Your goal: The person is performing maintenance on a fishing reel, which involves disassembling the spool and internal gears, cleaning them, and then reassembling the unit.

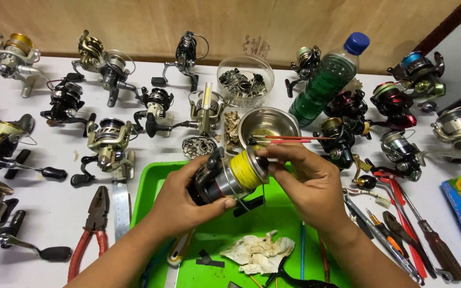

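yellow line fills the spool of the fishing reel at frame centre, above the green tray. left hand clamps the body; right hand pinches the spool rim. best to turn gently, reel steady.

Illumination is bright and even, from overhead. Shadows on the white table are soft; focus is sharp. Slight wide-angle curvature appears at the edges.

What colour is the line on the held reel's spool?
Yellow line on the fishing reel; head view.
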